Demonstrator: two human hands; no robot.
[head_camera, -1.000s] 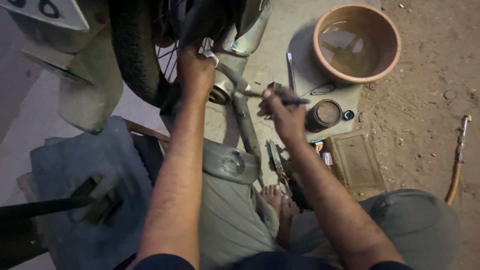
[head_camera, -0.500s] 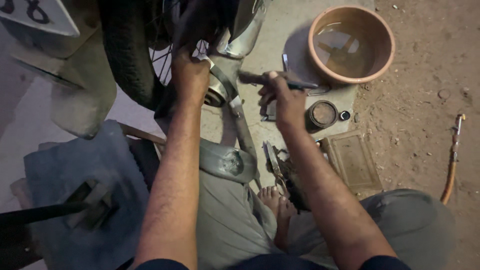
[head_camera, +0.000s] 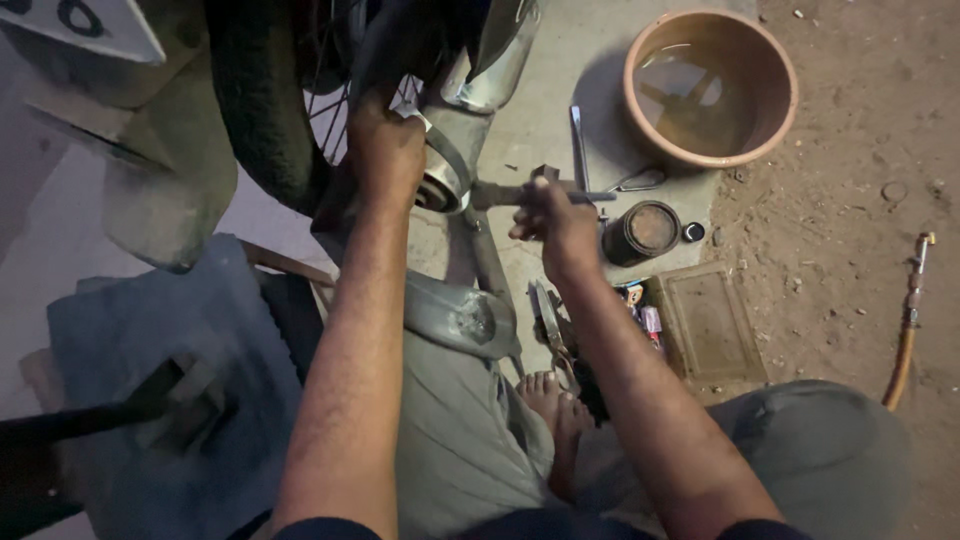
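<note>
You are sitting on the ground beside the rear wheel (head_camera: 262, 100) of a motorcycle, and everything here is placed from that wheel. Your left hand (head_camera: 385, 150) is gripping the metal part right at the wheel's hub (head_camera: 440, 185), fingers wrapped down over it and clamped. Your right hand (head_camera: 560, 220) is holding a long-handled tool (head_camera: 520, 192), fingers curled tight around the handle, with the tool's head lying against the hub side; whether it is seated on a nut you cannot tell from here.

As a judgement, you are working mid-way: the wheel is standing in its frame, the hub fitting is in place, and nothing looks taken off and set aside from the axle itself. The turning at the hub is what is left.

Open room is lying away from the wheel, on the concrete slab (head_camera: 545, 120). A loose flat tool (head_camera: 578, 145) is lying just beyond your right hand, with a small round tin (head_camera: 645, 230) and a tiny dark cap (head_camera: 692, 232) beside it. Farther out a clay-coloured basin (head_camera: 770, 75) holding water is sitting at the slab's far edge, and a flat shallow tray (head_camera: 705, 320) is lying nearer your knee. The slab is ending in bare dirt, where a hose (head_camera: 905, 340) is running. Your bare foot (head_camera: 555, 405) is tucked under the wheel's chrome exhaust (head_camera: 455, 315), so swing room downward is tight.
</note>
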